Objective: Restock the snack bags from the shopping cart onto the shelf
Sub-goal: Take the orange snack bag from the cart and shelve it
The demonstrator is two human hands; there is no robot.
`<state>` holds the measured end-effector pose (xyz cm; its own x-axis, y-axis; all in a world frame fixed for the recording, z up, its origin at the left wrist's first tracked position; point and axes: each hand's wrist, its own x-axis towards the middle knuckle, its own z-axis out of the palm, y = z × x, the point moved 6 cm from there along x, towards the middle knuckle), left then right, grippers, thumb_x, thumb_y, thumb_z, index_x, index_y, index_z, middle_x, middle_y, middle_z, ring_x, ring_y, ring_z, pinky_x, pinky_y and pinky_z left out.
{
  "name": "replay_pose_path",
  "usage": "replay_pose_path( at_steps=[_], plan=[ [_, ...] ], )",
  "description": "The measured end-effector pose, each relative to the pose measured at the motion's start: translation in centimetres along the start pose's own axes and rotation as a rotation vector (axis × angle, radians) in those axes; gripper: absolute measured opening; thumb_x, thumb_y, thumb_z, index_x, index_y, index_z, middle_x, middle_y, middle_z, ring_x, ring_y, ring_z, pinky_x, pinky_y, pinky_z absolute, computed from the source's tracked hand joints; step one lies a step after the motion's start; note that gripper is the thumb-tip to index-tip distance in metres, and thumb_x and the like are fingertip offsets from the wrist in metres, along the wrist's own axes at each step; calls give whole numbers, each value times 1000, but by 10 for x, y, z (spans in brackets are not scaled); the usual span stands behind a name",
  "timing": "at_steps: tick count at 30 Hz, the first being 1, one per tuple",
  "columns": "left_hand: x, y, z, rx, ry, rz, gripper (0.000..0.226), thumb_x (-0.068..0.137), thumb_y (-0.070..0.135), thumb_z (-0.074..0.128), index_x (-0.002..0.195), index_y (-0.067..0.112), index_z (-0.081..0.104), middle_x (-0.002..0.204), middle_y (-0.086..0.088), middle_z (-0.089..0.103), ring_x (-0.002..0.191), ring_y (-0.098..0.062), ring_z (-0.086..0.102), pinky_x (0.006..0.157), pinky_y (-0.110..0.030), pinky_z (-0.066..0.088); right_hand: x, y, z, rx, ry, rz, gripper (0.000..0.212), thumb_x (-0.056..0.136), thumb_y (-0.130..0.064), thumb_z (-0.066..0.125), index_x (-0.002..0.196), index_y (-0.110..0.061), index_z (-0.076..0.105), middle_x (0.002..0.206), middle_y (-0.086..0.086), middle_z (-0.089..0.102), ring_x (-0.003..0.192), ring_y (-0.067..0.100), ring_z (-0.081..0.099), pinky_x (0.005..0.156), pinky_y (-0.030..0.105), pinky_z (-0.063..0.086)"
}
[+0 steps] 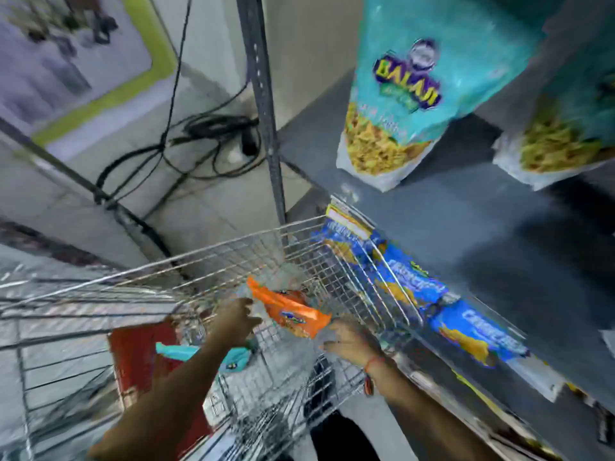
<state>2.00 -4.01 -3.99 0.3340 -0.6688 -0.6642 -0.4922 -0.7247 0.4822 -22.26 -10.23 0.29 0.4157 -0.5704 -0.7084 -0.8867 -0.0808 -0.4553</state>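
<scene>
An orange snack bag [293,311] lies tilted inside the wire shopping cart [233,247]. My left hand [238,319] grips its left end. My right hand [346,337] reaches to the bag's right end with fingers spread; whether it touches is blurred. A teal bag [233,357] lies lower in the cart under my left forearm. On the grey shelf [499,227], two teal snack bags [396,94] [565,134] stand upright. Blue snack bags [409,281] line the shelf level below, beside the cart.
A grey perforated shelf upright [266,111] rises just behind the cart's far rim. Black cables [199,134] and a plug lie on the tiled floor to the left. A red panel [139,357] shows through the cart's near side.
</scene>
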Motion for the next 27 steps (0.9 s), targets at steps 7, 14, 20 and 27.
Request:
replay_pose_path(
  at_steps=[7,14,20,27],
  plan=[
    [18,0,18,-369,137,-97,28,85,5,63,113,1,63,115,-22,70,109,-36,66,98,-52,51,32,3,7,192,219,93,23,82,-39,69,95,-20,70,74,-2,67,64,21,59,53,23,43],
    [0,19,8,-320,207,-64,20,86,22,66,92,4,72,96,-19,76,93,-33,70,87,-46,56,33,24,-7,361,305,129,23,84,-26,69,62,-26,62,52,-12,54,42,2,48,42,20,37],
    [-62,64,-22,-512,247,190,37,83,39,63,92,4,67,96,-22,73,95,-37,68,87,-49,54,-13,10,-40,513,486,9,17,85,-19,68,88,-3,72,85,17,77,81,35,72,78,53,58],
    [-156,133,-80,-635,281,625,50,85,54,51,85,4,58,77,-1,64,73,-7,58,73,-39,48,-131,-29,-96,624,779,-164,21,91,-16,59,83,3,62,93,35,68,77,16,71,74,31,59]
  ],
)
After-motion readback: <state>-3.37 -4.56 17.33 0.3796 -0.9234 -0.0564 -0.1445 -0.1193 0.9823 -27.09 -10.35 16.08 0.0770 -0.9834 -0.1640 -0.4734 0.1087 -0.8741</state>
